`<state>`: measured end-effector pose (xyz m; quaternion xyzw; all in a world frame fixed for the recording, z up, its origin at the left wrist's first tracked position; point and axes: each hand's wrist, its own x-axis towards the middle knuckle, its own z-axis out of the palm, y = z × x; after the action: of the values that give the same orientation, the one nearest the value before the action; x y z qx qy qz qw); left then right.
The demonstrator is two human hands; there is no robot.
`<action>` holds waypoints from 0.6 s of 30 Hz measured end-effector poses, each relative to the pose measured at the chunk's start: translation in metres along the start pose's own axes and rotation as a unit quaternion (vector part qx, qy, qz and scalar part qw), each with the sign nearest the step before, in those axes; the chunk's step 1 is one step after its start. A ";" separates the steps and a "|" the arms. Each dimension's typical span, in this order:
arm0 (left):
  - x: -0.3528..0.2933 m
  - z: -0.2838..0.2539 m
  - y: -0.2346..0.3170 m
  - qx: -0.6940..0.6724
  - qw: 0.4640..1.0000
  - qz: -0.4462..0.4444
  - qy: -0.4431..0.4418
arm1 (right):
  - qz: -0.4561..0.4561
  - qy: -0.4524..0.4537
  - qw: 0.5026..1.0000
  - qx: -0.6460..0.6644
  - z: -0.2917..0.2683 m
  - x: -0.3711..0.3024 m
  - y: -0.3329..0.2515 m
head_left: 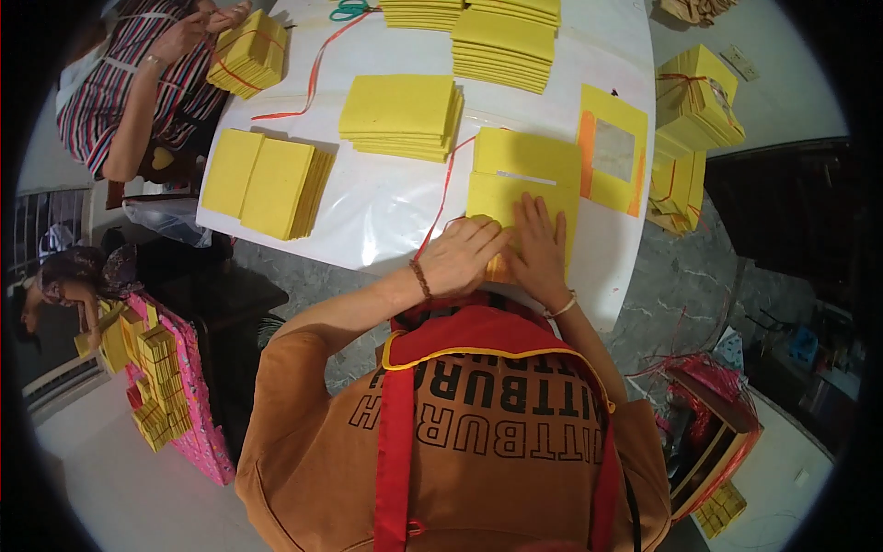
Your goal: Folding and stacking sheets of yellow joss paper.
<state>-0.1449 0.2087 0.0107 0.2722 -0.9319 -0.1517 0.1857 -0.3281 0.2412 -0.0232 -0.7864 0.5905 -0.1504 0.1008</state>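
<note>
Yellow and flat-topped, the near stack (524, 156) lies on the right of the white worktop (382, 207). Your right hand (538, 244) rests on its top, grip wide, fingers spread. Your left hand (467, 253) bends over its near left edge; I cannot tell whether that grip holds anything. A red ribbon (447, 184) trails along its left side, and a windowed yellow sheet (613, 150) lies just right.

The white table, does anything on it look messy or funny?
A little. One yellow piece with orange edges lies flat near the right side of the table, while the other yellow pieces there are in stacks. A loose red ribbon curls across the upper left. I see no spill.
</note>
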 end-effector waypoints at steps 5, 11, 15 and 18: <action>0.015 0.027 0.011 0.182 0.983 0.005 0.020 | 0.216 0.199 0.809 0.508 -0.006 -0.005 0.032; 0.040 0.032 -0.003 0.194 0.980 0.016 -0.033 | 0.198 0.195 0.417 0.865 -0.023 -0.007 0.064; 0.053 -0.054 -0.027 0.125 0.989 -0.004 0.078 | 0.195 0.252 0.448 0.835 -0.047 -0.016 0.073; 0.045 -0.101 -0.075 0.223 0.950 -0.067 0.208 | 0.212 0.269 0.499 0.796 -0.051 -0.013 0.069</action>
<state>-0.1029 0.1046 0.0828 0.3940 -0.8621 0.1083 0.2997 -0.4118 0.2349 -0.0003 -0.1468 0.3685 -0.7353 0.5496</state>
